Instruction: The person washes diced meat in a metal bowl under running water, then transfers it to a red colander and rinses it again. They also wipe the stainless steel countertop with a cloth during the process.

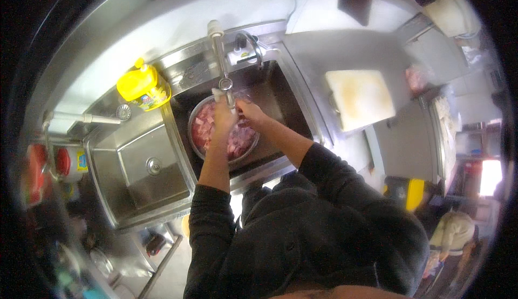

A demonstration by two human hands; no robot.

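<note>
In the right basin of a steel double sink, a round metal bowl holds many chunks of raw meat. Over the bowl, my left hand and my right hand come together just below the end of a tap. Something pale shows at the top of my left hand, too blurred to name. The fingers of both hands are partly hidden and smeared, so whether they grip anything is unclear. My wrists cover part of the meat.
Left of the bowl lies the second sink basin with its drain. A yellow pump bottle stands on the divider's back end. A curved second tap rises behind the right basin. On the right counter rests a white cutting board. Another person bends at far right.
</note>
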